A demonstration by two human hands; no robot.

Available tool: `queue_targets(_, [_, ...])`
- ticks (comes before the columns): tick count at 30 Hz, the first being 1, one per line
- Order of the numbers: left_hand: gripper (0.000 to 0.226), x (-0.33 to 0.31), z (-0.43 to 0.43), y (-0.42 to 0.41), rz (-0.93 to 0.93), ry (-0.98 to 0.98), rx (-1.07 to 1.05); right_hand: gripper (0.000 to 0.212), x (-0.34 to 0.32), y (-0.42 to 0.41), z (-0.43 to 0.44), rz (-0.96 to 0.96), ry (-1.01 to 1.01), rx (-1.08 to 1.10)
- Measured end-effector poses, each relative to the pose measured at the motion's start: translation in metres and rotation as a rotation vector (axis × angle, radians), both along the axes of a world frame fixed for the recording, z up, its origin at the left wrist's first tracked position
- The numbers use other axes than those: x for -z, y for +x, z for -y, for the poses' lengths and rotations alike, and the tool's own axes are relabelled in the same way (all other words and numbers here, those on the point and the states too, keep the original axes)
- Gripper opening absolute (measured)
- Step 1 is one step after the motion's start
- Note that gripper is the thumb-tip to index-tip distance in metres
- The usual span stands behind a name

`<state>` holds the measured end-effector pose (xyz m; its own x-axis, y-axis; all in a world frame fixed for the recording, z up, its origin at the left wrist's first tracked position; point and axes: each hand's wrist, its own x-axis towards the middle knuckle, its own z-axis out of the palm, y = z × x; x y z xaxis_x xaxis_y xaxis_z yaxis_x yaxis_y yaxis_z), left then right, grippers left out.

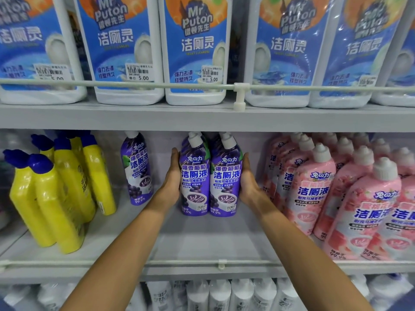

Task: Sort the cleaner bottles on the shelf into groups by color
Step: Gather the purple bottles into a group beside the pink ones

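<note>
Purple bottles (195, 175) pressed between left hand (173, 177), right hand (247, 178); gaps both sides.

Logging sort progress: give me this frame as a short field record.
left hand: flat against left side of purple pair
right hand: flat against its right side
lone purple bottle: apart, left of the pair
yellow bottles: grouped far left
pink bottles: grouped right
above: blue-label white bottles
</note>
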<state>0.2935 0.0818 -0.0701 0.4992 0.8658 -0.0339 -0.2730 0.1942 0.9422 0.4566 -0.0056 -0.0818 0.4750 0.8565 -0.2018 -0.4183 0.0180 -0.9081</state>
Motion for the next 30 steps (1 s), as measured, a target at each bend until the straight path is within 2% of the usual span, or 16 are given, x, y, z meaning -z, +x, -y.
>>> queue_targets(7, [0.052,0.023,0.008,-0.034,-0.089,0.323,0.148,0.077,0.02,-0.002,0.011,0.13,0.056,0.031])
queue_targets(10, [0.044,0.023,0.022,-0.033,-0.074,0.337,0.156,0.073,0.021,-0.007,0.012,0.129,0.083,0.021])
queue_targets(19, [0.048,0.02,0.022,-0.033,-0.096,0.344,0.126,0.075,0.008,-0.017,0.019,0.102,0.114,-0.007])
queue_targets(24, [0.06,0.031,0.026,-0.033,-0.119,0.448,0.056,0.066,0.011,-0.021,0.026,0.224,0.176,0.004])
queue_targets(30, [0.059,0.039,0.028,-0.028,-0.135,0.428,-0.002,0.06,0.015,-0.032,0.026,0.341,0.197,0.083])
